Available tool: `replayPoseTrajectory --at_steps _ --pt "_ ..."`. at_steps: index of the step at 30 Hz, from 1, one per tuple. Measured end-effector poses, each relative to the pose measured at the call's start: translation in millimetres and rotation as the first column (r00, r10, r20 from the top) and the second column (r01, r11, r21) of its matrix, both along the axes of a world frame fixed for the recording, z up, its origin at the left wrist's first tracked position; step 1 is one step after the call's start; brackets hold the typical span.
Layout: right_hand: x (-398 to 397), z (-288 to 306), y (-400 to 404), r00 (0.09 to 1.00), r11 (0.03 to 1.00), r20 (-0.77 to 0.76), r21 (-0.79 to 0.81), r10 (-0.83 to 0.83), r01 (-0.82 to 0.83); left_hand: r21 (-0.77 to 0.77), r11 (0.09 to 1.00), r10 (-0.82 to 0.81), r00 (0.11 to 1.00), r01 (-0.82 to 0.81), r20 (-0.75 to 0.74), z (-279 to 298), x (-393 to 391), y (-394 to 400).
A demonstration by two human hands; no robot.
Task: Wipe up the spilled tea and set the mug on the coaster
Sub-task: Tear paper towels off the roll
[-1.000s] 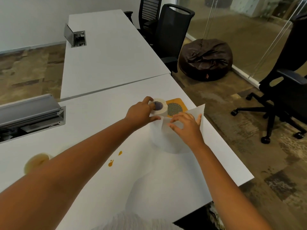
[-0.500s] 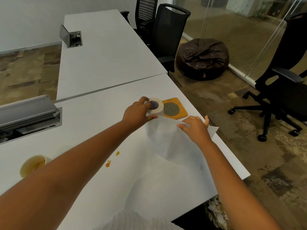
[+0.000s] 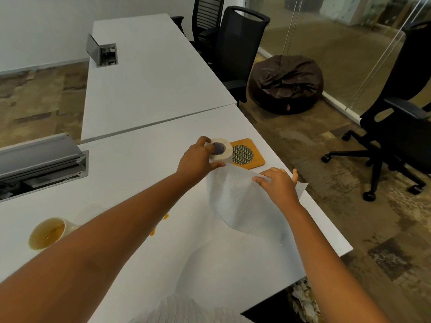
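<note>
A paper towel roll (image 3: 222, 151) stands on the white table (image 3: 144, 173), and my left hand (image 3: 197, 160) grips its top. A long sheet (image 3: 240, 201) hangs off the roll toward me; my right hand (image 3: 278, 186) pinches its far edge. Just right of the roll lies an orange coaster (image 3: 247, 153) with a patterned round centre. A white mug (image 3: 47, 233) holding tea sits at the near left. Small orange tea drops (image 3: 152, 232) show beside my left forearm, which partly hides them.
An open metal cable tray (image 3: 42, 159) is set into the table at the left. A second table (image 3: 144, 73) lies beyond. Black office chairs (image 3: 235, 50) and a brown beanbag (image 3: 285, 83) stand right of the tables, near a glass wall.
My right hand has pulled the sheet out from the roll, toward me and to the right, so more paper is unrolled. My left hand has stayed on the roll.
</note>
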State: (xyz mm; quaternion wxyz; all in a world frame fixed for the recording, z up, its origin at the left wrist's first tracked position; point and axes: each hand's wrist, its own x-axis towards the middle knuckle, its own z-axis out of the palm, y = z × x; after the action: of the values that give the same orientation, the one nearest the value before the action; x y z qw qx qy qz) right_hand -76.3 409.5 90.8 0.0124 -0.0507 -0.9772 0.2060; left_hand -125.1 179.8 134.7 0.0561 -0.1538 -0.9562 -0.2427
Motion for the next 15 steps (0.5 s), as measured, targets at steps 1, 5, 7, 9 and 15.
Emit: replayPoseTrajectory --at_steps 1,5,7,9,15 --pt "0.3 -0.2 -0.4 1.0 1.0 -0.006 -0.01 -0.009 0.009 0.004 1.0 0.001 1.0 -0.001 0.002 0.3 0.1 0.3" --pt "-0.8 -0.2 0.1 0.999 0.999 -0.034 -0.034 -0.015 0.014 0.011 1.0 0.002 1.0 -0.002 0.019 1.9 -0.1 1.3" --pt "-1.7 0.4 1.3 0.999 0.999 -0.038 -0.029 -0.015 0.014 0.016 1.0 0.002 1.0 -0.002 0.025 2.8 0.1 1.9" --pt "-2.6 0.7 2.6 0.999 1.0 -0.03 -0.021 -0.015 0.015 0.018 1.0 0.0 1.0 -0.001 0.029 3.8 0.5 3.0" --pt "-3.1 0.2 2.3 0.999 1.0 -0.029 -0.01 -0.027 0.026 0.024 1.0 -0.005 0.999 0.004 0.036 6.6 1.4 3.8"
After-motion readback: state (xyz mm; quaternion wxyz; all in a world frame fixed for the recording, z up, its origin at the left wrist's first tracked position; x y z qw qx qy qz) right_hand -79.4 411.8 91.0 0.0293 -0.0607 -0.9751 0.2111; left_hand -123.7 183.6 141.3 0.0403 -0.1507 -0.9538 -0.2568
